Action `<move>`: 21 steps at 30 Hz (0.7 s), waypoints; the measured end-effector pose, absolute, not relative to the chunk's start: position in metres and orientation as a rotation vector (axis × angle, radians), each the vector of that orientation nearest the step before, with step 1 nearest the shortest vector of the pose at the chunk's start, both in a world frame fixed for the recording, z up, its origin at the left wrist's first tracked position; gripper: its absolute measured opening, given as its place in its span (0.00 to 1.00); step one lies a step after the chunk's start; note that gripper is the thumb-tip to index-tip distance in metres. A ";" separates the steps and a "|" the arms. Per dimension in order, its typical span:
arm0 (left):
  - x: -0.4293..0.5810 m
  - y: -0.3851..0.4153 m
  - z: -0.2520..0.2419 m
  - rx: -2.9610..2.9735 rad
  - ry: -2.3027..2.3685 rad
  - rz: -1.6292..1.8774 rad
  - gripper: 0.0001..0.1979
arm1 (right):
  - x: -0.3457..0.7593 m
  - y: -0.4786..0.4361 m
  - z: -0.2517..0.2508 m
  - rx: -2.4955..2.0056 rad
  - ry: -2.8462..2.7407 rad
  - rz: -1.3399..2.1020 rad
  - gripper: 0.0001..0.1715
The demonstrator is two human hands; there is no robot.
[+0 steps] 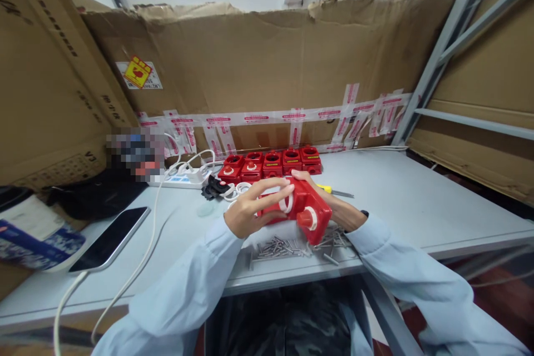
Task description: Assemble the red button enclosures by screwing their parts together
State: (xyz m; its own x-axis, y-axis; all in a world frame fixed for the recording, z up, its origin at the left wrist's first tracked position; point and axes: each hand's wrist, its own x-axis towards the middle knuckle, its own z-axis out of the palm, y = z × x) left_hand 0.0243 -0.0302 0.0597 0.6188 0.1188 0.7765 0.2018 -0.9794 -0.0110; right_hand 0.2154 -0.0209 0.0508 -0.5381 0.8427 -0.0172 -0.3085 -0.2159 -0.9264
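Between my hands, above the front of the table, is a tilted red housing (pixel 316 204) with a round red knob on its front. My left hand (pixel 255 207) has its fingers round a white ring (pixel 286 203) at the housing's left side. Behind the housing, my right hand (pixel 340 209) grips it from the right, its fingers mostly hidden. Loose metal screws (pixel 280 247) lie just below, in a clear tray. A screwdriver with a yellow handle (pixel 325 188) rests behind my right hand. White rings (pixel 243 187) and black parts (pixel 214 187) lie beyond my left hand.
Several red housings (pixel 272 164) stand in a row at the back, before a cardboard wall (pixel 267 67). A power strip (pixel 179 179) with white cables, a phone (pixel 110 239) and a blue-and-white container (pixel 39 233) are on the left. A metal frame (pixel 442 58) rises at the right.
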 end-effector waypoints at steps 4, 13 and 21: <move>0.023 -0.030 0.057 -2.867 -0.459 -1.429 0.30 | 0.217 -0.029 0.058 -0.721 -1.251 1.788 0.23; 0.027 -0.035 0.057 -2.810 -0.444 -1.526 0.28 | 0.214 -0.033 0.058 -0.710 -1.365 1.586 0.21; 0.030 -0.037 0.057 -2.800 -0.364 -1.476 0.30 | 0.212 -0.032 0.058 -0.704 -1.277 1.854 0.25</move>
State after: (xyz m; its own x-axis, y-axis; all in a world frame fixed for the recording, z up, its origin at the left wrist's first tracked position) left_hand 0.0299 -0.0368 0.0574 0.5450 0.2212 0.8088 0.1797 -0.9730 0.1450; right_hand 0.2116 -0.0324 0.0579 -0.5569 0.8304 -0.0191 -0.2780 -0.2080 -0.9378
